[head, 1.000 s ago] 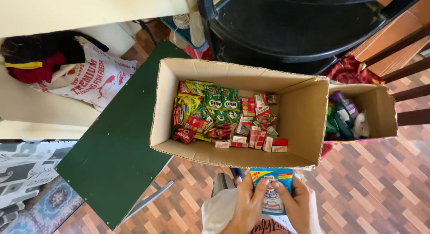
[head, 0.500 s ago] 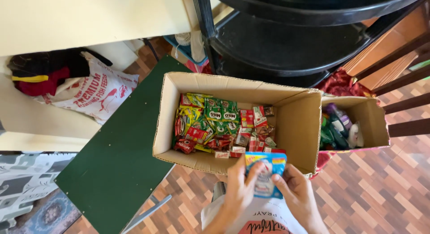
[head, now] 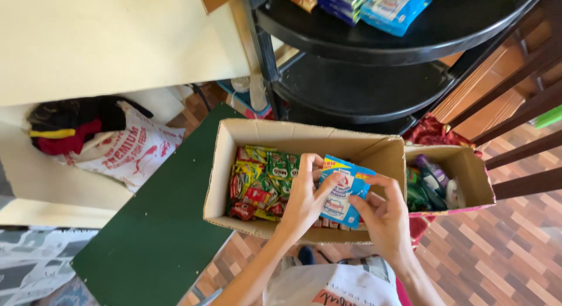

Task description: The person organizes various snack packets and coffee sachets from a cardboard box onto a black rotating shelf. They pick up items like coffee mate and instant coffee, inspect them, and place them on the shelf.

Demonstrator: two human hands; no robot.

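Both hands raised since 1 second back, from below the cardboard box point(head: 304, 143) to over its near right part. Left hand point(head: 304, 200) and right hand point(head: 380, 215) each clasping the blue packet point(head: 339, 189), held tilted above the box's sachets point(head: 263, 174). Likely a lift toward shelving. Just right of the box, 1 smaller box point(head: 468, 177) of bottles. Beyond the box, black shelves point(head: 363, 89) carrying similar blue packs point(head: 392, 7).
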